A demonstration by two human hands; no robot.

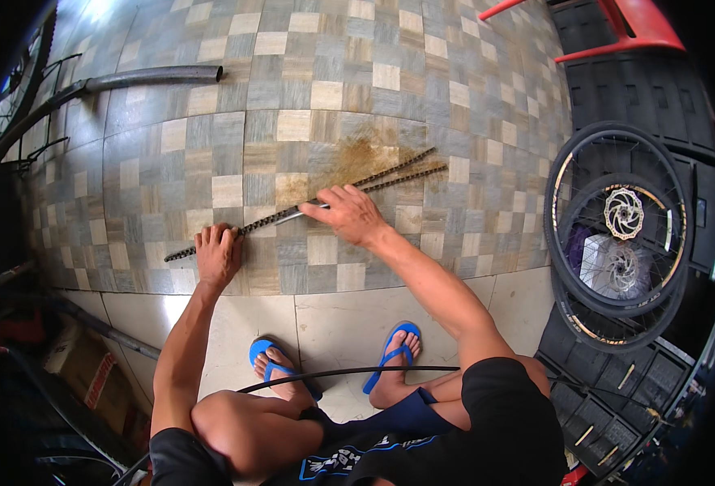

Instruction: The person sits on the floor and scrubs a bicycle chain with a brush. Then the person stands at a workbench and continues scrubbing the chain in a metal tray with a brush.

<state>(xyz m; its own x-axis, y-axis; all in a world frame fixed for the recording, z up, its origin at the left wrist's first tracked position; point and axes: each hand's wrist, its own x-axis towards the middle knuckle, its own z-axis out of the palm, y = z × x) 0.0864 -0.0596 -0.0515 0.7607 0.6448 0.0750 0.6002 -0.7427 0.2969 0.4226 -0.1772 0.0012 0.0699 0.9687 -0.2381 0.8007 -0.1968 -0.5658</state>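
A dark bicycle chain [272,219] lies slantwise on the checkered floor, its strands spreading into two at the far right end. My left hand [218,253] is closed over the chain near its left end, thumb and fingers bent round it. Farther right, my right hand [352,215] pinches a thin silver rod-like tool [289,216], which lies alongside the chain and points toward my left hand. What the tool's tip touches is too small to tell. Brown greasy stains [357,158] mark the floor just beyond the right hand.
Two bicycle wheels with disc rotors [623,215] lie overlapped on black panels at the right. A grey tube [155,76] reaches in from the left. A red plastic chair [633,28] stands at the far right. Near my feet runs a black cable [341,372]; a cardboard box [90,368] sits lower left.
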